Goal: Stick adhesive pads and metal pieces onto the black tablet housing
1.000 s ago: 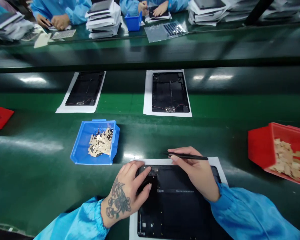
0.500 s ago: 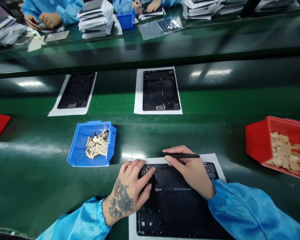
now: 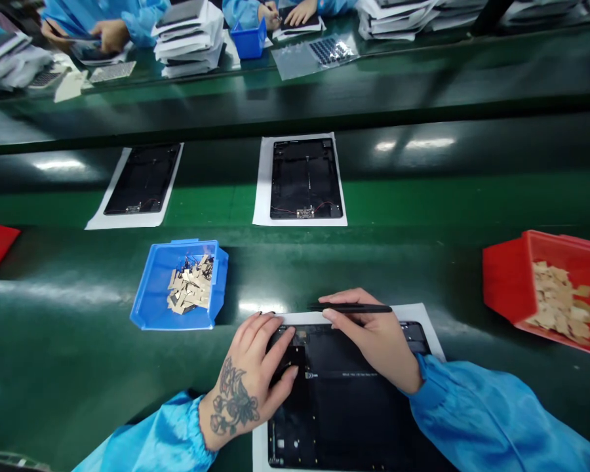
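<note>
Right hand (image 3: 381,344) pinches tweezers (image 3: 351,308) crosswise at the top edge of the black panel (image 3: 354,413), long axis running forward; left hand (image 3: 248,387) lies on it, fingers spread wide

— What's the left hand (image 3: 250,367) doing?
— Lying palm down, fingers spread, tattooed wrist (image 3: 233,403) low.
— And the right hand (image 3: 373,344)?
— Angled inward, fingertips pinched together.
</note>
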`<state>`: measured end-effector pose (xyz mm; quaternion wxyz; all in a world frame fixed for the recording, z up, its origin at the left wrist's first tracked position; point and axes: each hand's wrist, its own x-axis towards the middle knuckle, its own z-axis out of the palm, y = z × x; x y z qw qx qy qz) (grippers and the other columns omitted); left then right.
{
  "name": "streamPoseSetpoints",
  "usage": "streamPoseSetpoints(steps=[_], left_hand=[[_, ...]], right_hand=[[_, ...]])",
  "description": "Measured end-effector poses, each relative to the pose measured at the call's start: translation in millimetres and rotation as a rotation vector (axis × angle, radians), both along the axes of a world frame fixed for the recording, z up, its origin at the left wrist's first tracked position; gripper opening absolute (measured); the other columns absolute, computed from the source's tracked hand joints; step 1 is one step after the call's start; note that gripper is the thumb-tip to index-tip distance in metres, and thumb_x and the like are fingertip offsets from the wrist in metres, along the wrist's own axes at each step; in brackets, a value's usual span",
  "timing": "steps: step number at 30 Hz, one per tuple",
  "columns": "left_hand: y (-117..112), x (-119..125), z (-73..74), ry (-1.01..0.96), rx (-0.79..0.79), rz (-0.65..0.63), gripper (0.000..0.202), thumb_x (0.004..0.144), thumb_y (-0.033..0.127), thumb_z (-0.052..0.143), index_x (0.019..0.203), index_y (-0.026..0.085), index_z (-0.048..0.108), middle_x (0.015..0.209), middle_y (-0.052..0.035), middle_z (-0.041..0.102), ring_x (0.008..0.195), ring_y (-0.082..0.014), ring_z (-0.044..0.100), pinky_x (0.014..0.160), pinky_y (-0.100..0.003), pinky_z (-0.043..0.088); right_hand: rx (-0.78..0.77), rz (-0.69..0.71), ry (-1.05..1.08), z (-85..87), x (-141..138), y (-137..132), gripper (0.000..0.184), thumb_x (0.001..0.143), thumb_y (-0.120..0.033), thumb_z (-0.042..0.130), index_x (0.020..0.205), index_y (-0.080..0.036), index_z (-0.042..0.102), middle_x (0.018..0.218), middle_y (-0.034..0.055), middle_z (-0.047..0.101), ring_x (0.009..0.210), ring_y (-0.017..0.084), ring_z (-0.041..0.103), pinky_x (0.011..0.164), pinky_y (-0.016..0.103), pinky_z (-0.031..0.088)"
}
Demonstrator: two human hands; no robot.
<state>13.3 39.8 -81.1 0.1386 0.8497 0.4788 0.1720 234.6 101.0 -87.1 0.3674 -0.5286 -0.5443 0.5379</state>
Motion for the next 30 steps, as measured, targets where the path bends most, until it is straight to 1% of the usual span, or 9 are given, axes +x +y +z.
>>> streamPoseSetpoints(steps=[7,13,17,20,22,24,27,28,30], left_hand=[[0.6,-3.7,-1.9,0.002,-0.056,-0.005,0.044,0.085,0.024,0.056,0.128,0.013,0.05,0.13,-0.0155,0.045,0.126,-0.0311,0.037,0.106,-0.054,0.034],[2.1,-2.2,-3.3,-0.016,-0.025,-0.011,0.046,0.084,0.023,0.055,0.128,0.013,0.05,0.13,-0.0167,0.043,0.126,-0.0322,0.037,0.105,-0.057,0.034],[5.0,6.0,0.6,0.001,-0.062,-0.017,0.048,0.081,0.023,0.055,0.129,0.019,0.052,0.13,-0.0151,0.041,0.126,-0.0334,0.035,0.106,-0.061,0.03],[6.9,10.9,0.2,-0.001,-0.075,-0.003,0.05,0.08,0.023,0.056,0.13,0.02,0.051,0.129,-0.0149,0.041,0.125,-0.0328,0.037,0.107,-0.062,0.029],[7.5,11.8,-1.7,-0.014,-0.084,-0.003,0.052,0.079,0.023,0.056,0.13,0.021,0.05,0.127,-0.0146,0.042,0.123,-0.032,0.038,0.107,-0.062,0.028],[7.8,10.7,-3.8,-0.042,-0.089,-0.015,0.054,0.078,0.022,0.057,0.131,0.021,0.049,0.129,-0.0146,0.041,0.125,-0.0321,0.037,0.106,-0.063,0.027],[8.3,7.0,-5.8,-0.11,-0.094,-0.049,0.053,0.077,0.024,0.059,0.129,0.021,0.05,0.136,-0.0145,0.038,0.13,-0.0331,0.033,0.108,-0.064,0.025],[8.8,5.8,-6.4,-0.142,-0.099,-0.055,0.05,0.078,0.026,0.06,0.128,0.02,0.051,0.136,-0.014,0.038,0.131,-0.0327,0.032,0.108,-0.064,0.023],[10.5,4.1,-7.9,-0.224,-0.112,-0.03,0.043,0.083,0.028,0.058,0.125,0.02,0.053,0.134,-0.0129,0.043,0.129,-0.0297,0.035,0.11,-0.061,0.023]], right_hand=[[-0.004,0.004,-0.008,-0.2,1.2,0.7,0.011,0.083,-0.031,0.068,0.091,-0.024,0.068,0.098,0.0026,0.068,0.082,0.018,0.066,0.065,0.027,0.053],[-0.002,0.006,-0.019,0.5,-0.2,2.2,0.015,0.083,-0.035,0.068,0.092,-0.022,0.068,0.098,0.0044,0.068,0.08,0.019,0.065,0.064,0.029,0.053],[-0.035,0.017,-0.003,13.0,2.4,4.4,0.022,0.086,-0.042,0.062,0.09,-0.021,0.068,0.094,0.0055,0.068,0.078,0.02,0.065,0.069,0.032,0.054],[-0.049,0.012,0.046,30.5,6.5,12.7,0.034,0.092,-0.046,0.05,0.075,-0.02,0.064,0.093,0.0069,0.069,0.089,0.024,0.065,0.082,0.037,0.053],[-0.05,0.017,0.021,41.6,7.4,26.5,0.037,0.091,-0.046,0.046,0.07,-0.02,0.061,0.098,0.0072,0.069,0.093,0.025,0.065,0.083,0.037,0.054],[-0.05,0.031,-0.088,48.0,5.8,49.7,0.03,0.088,-0.043,0.047,0.078,-0.02,0.064,0.096,0.0073,0.069,0.088,0.024,0.065,0.074,0.034,0.057],[-0.053,0.026,-0.317,45.1,-0.2,102.4,0.026,0.085,-0.033,0.049,0.095,-0.018,0.068,0.063,0.0023,0.062,0.06,0.02,0.062,0.055,0.03,0.053],[-0.049,0.008,-0.41,41.6,-3.1,122.8,0.025,0.085,-0.029,0.051,0.098,-0.017,0.068,0.06,0.0011,0.06,0.06,0.02,0.062,0.058,0.03,0.051],[-0.033,-0.034,-0.589,33.2,-10.9,162.9,0.02,0.087,-0.025,0.055,0.099,-0.016,0.068,0.074,0.0043,0.065,0.078,0.021,0.064,0.072,0.031,0.05]])
